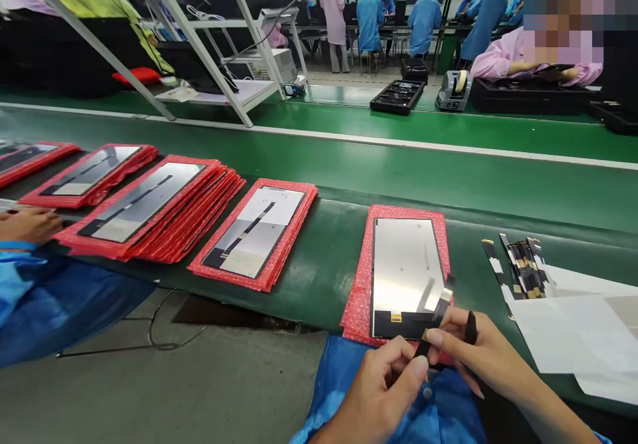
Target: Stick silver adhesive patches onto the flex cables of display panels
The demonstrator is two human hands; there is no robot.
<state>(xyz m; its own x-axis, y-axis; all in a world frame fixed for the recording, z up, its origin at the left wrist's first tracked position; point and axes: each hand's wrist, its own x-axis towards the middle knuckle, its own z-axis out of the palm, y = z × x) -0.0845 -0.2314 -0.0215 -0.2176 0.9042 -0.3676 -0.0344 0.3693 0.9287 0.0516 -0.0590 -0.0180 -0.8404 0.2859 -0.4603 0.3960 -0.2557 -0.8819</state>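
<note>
Both hands, left [386, 381] and right [473, 351], pinch the strip [434, 316], which runs up-right toward the panel [406, 274] just ahead

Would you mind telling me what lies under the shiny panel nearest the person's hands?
The shiny panel lies on a red bubble-wrap sheet, which rests on the green belt. The sheet shows around the panel's top and sides; whether more lies beneath is covered.

Busy factory hall under bright overhead light.
Long green conveyor belt [349, 165], slanted grey metal rack frame [199, 52], bare grey concrete floor [199, 377], blue-coated workers [423, 22] at far benches.
</note>
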